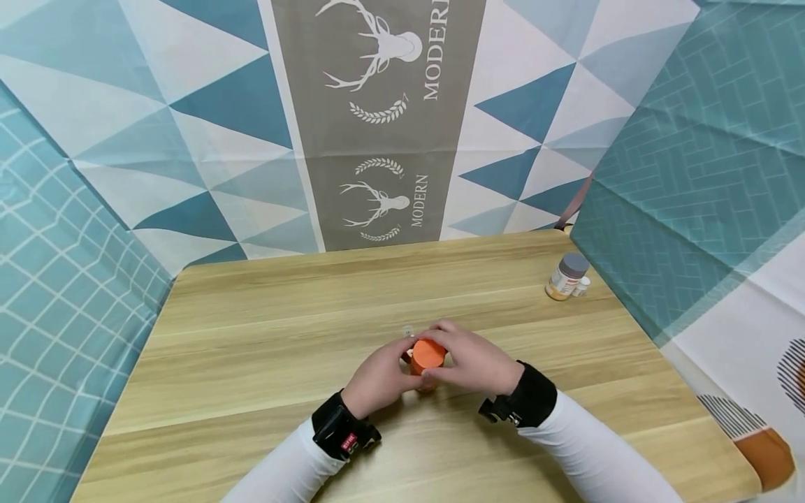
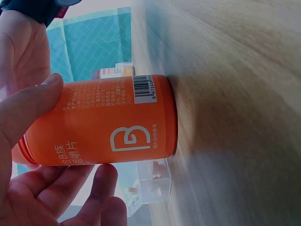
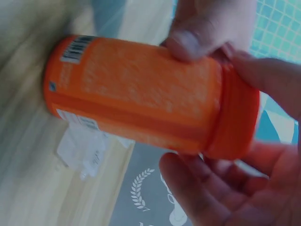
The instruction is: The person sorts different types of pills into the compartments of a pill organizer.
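Note:
An orange bottle point(image 2: 103, 122) with printed white lettering and a barcode label stands upright on the wooden table, its base at the tabletop. My left hand point(image 1: 380, 377) holds it around the upper body, thumb on the near side and fingers on the far side. My right hand point(image 1: 474, 360) grips the orange lid point(image 3: 235, 113), with the thumb on one side and the fingers curled round the other. The lid sits on the bottle. Just behind the bottle is a small clear plastic box point(image 2: 155, 181) with small pieces inside, mostly hidden from the head view.
Toward the back right corner of the wooden table point(image 1: 264, 335) stand a grey-capped bottle point(image 1: 568, 276) and a small white-capped one point(image 1: 582, 286) beside it. Patterned cloths hang behind the table and along both sides.

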`<action>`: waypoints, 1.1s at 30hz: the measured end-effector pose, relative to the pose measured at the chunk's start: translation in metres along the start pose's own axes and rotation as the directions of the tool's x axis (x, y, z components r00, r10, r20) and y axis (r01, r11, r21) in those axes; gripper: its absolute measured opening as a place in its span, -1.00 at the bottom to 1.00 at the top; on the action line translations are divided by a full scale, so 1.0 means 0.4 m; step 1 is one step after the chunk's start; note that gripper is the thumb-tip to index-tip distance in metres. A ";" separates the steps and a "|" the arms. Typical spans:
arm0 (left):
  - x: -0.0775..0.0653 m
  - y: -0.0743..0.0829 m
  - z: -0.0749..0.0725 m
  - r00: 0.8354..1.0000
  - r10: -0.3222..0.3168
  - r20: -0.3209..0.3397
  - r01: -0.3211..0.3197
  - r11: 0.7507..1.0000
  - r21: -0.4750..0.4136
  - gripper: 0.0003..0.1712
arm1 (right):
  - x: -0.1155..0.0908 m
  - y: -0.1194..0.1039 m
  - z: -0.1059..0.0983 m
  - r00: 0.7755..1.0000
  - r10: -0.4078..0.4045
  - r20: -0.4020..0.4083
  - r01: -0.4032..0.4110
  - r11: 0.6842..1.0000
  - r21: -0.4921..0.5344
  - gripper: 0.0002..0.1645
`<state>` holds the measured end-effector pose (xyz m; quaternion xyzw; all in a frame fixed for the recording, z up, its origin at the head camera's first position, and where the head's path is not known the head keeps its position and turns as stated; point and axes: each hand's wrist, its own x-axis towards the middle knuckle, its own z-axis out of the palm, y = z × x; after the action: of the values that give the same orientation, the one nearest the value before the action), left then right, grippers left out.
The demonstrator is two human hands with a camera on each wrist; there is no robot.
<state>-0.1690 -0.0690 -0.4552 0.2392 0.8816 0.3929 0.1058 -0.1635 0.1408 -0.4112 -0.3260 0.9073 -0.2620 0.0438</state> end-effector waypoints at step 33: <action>-0.001 0.003 -0.001 1.000 0.000 -0.016 0.000 1.000 -0.004 -0.23 | 0.010 0.006 -0.002 1.000 0.030 0.000 -0.030 0.997 0.075 -0.40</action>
<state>-0.1684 -0.0685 -0.4540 0.2358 0.8816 0.3967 0.0994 -0.1680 0.1402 -0.4114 -0.3102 0.9017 -0.2951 0.0593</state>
